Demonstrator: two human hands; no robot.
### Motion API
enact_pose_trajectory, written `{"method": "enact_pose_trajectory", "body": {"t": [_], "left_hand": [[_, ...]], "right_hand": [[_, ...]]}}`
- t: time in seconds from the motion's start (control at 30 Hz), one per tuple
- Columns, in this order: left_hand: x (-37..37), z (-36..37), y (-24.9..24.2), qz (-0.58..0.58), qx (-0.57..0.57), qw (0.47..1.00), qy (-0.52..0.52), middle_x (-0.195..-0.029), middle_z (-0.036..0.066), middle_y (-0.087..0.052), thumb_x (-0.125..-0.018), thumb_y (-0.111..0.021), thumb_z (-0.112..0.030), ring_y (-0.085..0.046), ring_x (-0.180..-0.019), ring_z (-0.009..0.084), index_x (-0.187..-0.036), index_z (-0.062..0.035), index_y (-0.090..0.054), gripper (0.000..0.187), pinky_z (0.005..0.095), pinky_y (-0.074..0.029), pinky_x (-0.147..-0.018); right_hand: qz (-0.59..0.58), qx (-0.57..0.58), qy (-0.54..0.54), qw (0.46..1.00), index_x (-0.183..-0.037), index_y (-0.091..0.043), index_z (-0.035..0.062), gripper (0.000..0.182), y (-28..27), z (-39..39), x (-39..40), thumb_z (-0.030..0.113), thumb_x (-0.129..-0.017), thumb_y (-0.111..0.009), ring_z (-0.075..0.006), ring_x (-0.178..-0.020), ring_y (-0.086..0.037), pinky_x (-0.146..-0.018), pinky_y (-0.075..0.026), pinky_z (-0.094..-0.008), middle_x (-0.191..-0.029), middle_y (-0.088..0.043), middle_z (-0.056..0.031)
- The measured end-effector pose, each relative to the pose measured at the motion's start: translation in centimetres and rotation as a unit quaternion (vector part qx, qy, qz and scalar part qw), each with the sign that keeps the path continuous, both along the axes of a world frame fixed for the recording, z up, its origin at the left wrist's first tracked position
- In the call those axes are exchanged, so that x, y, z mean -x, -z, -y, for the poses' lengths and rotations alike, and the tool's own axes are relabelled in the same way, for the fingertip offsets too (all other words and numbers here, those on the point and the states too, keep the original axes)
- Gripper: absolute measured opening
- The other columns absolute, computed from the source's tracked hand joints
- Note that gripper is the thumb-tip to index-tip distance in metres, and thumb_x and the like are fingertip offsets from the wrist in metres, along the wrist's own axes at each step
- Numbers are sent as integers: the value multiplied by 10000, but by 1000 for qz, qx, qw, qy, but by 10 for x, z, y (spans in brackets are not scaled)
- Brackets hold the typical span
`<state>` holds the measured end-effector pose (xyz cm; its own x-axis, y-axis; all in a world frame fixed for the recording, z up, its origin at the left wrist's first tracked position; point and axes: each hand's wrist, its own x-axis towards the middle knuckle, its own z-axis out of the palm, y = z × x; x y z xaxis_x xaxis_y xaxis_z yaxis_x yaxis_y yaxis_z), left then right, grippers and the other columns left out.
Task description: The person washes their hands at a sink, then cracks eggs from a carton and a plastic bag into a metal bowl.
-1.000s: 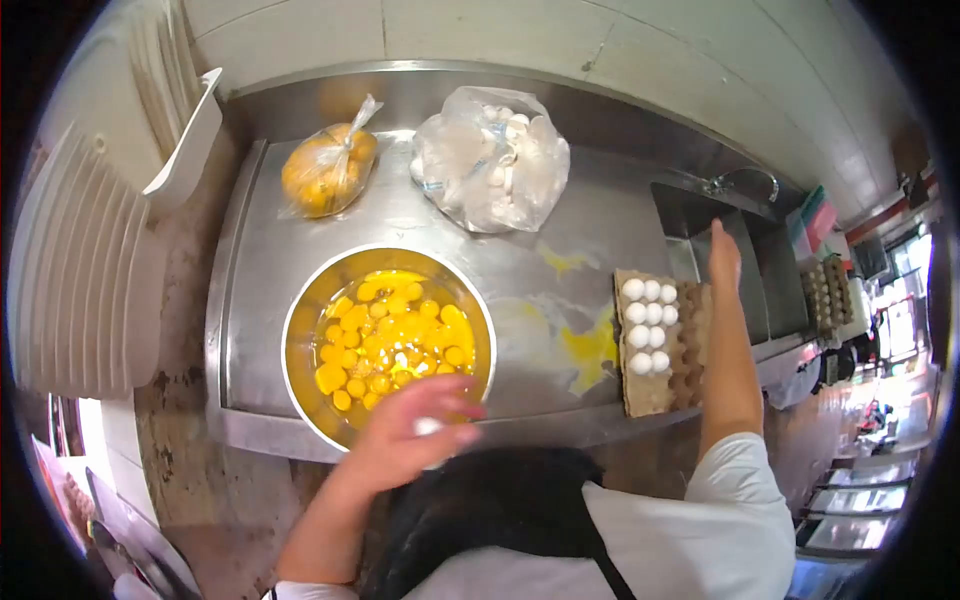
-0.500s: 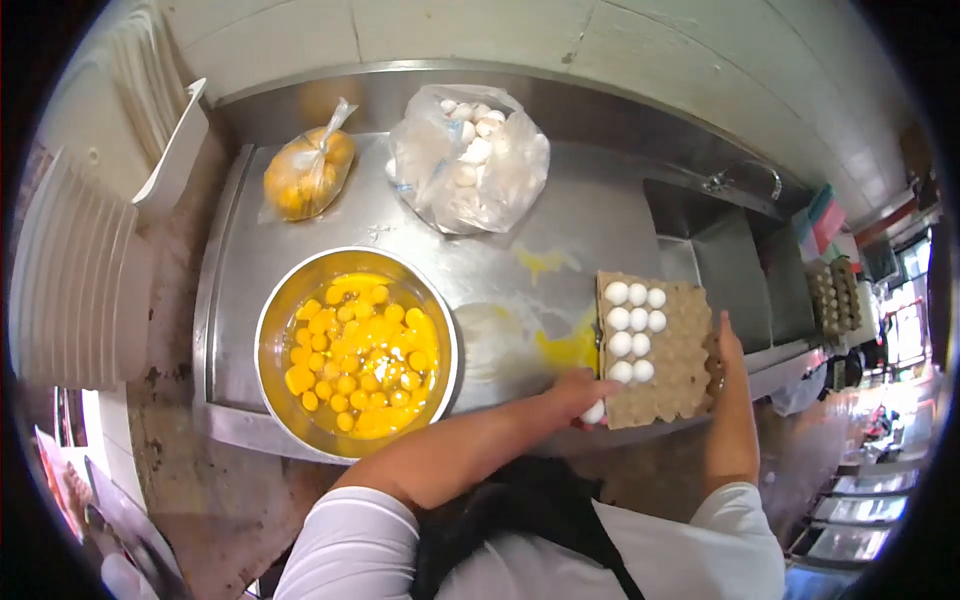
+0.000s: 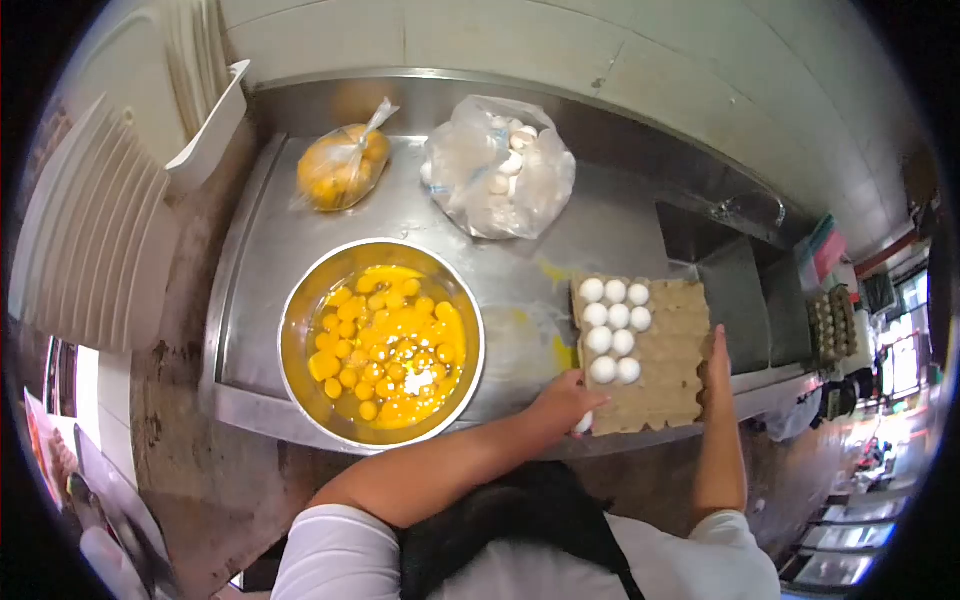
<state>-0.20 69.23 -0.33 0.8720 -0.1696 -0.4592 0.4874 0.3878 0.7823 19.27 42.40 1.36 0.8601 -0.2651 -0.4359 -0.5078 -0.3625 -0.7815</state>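
At a counter (image 3: pixel 610 205), a tray (image 3: pixel 665 365) of eggs (image 3: pixel 619 317) sits right of a bowl (image 3: pixel 306 310).

Left hand (image 3: pixel 565 402) holds another egg (image 3: pixel 585 424) at the tray's left edge; right hand (image 3: pixel 717 362), fingers straight, is at the other.

Brown cardboard egg tray (image 3: pixel 668 365), ten white eggs (image 3: pixel 597 314) at its left, another egg (image 3: pixel 585 423) beside it
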Motion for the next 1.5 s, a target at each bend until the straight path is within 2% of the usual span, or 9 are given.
{"method": "enact_pose_trajectory", "body": {"t": [0.37, 0.5, 0.53, 0.57, 0.7, 0.87, 1.07, 1.2, 1.5], "left_hand": [[77, -49, 5, -7, -93, 994, -57, -888, 73, -627, -862, -646, -138, -628, -693, 148, -1252, -13, -489, 438, 303, -503, -549], [104, -61, -9, 126, -173, 974, -73, -1058, 76, -622, -888, -639, -167, -628, -774, 138, -1315, -31, -472, 478, 295, -520, -626], [109, -67, -23, 124, -170, 975, -67, -1058, 76, -622, -888, -639, -167, -628, -774, 138, -1315, -31, -472, 478, 295, -520, -626], [114, -74, -38, 54, -61, 995, -59, -1121, 82, -605, -907, -611, -201, -632, -799, 150, -1339, -38, -460, 486, 298, -526, -650], [144, -97, -51, -62, 214, 970, -95, -1249, 111, -566, -953, -509, -278, -644, -849, 192, -1369, -41, -444, 483, 306, -539, -698], [167, -100, -38, 22, 242, 964, -108, -1342, 149, -495, -916, -498, -173, -549, -1134, 262, -1410, -45, -384, 523, 345, -474, -935], [193, -98, -35, 19, 67, 990, -123, -1466, 139, -357, -851, -566, -1, -433, -1290, 249, -1485, -56, -234, 718, 349, -386, -1043], [214, -123, -50, 12, 43, 996, -78, -1459, 140, -385, -878, -602, -52, -435, -1290, 241, -1472, -56, -277, 677, 359, -379, -1053], [250, -204, -80, -6, 25, 983, -184, -1230, 175, -592, -908, -599, -256, -634, -1016, 239, -1373, -6, -417, 558, 330, -526, -825]], "right_hand": [[-71, -110, -78, 988, -1325, -518, 60, 765, 86, -41, 27, 670, -865, -488, -266, -1056, -562, -852, -466, -415, -1246, -561, -140], [-55, -18, -50, 997, -1304, -534, 60, 663, 27, -80, 71, 585, -900, -515, -248, -1014, -581, -869, -469, -399, -1183, -594, -126], [155, 114, -129, 973, -1281, -548, 53, 575, 33, -75, 69, 498, -918, -541, -220, -947, -585, -831, -477, -378, -1124, -610, -108], [354, 240, -201, 881, -1259, -563, 46, 487, 39, -69, 69, 410, -936, -567, -192, -880, -589, -792, -485, -356, -1064, -627, -91], [319, 60, -351, 878, -1222, -587, 39, 381, -43, -132, 157, 228, -898, -655, -160, -841, -611, -760, -500, -296, -1051, -641, -87], [219, -40, -577, 786, -1264, -571, 84, 521, -91, -191, 264, 265, -809, -749, -240, -907, -657, -755, -545, -335, -1128, -639, -143], [307, 48, -579, 754, -1277, -534, 70, 569, -36, -194, 314, 240, -784, -762, -363, -1051, -616, -844, -530, -407, -1208, -597, -181], [275, 26, -412, 868, -1227, -548, 40, 518, -3, -175, 338, 213, -786, -758, -371, -993, -623, -869, -510, -406, -1135, -619, -184], [414, 117, -377, 820, -1181, -608, 65, 443, 46, -179, 342, 173, -780, -762, -319, -945, -633, -826, -522, -396, -1061, -635, -164]]}}
